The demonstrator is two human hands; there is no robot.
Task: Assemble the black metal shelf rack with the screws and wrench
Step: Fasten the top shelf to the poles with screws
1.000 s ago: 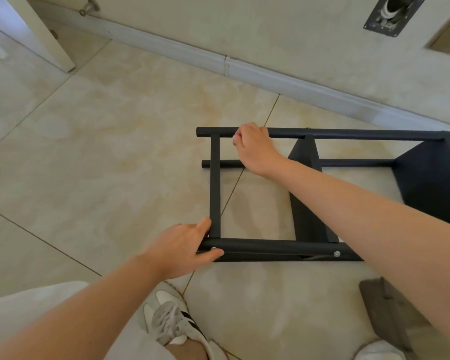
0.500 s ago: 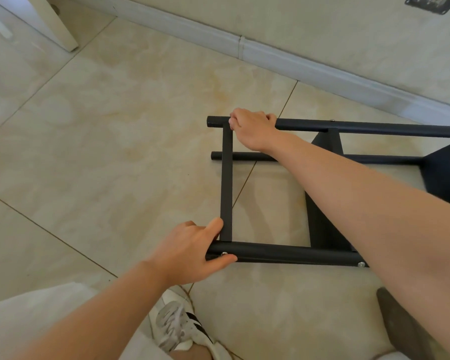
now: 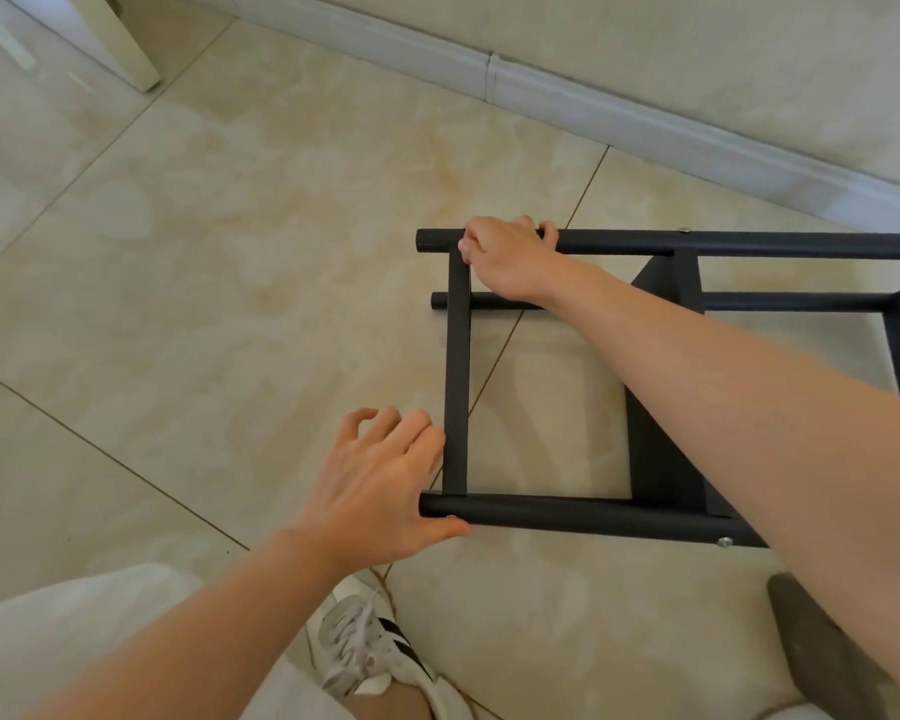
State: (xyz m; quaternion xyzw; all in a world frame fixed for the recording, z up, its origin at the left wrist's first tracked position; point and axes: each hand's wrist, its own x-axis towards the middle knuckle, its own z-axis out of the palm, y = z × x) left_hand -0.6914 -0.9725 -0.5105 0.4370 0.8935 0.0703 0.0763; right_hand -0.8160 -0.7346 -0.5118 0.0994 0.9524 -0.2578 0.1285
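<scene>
Below, black rack (image 3: 458,381), right hand (image 3: 505,257) gripping it, left hand (image 3: 380,491) touching

Shelf rack (image 3: 458,371) lying on the floor (image 3: 230,252), wall (image 3: 697,54) behind, right hand (image 3: 505,257) on far tube (image 3: 749,244), left hand (image 3: 380,491) at near tube (image 3: 567,514)

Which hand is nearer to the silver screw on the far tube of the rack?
Right. The right hand grips the far tube, just along it from the screw; the left hand is at the end of the near tube.
</scene>
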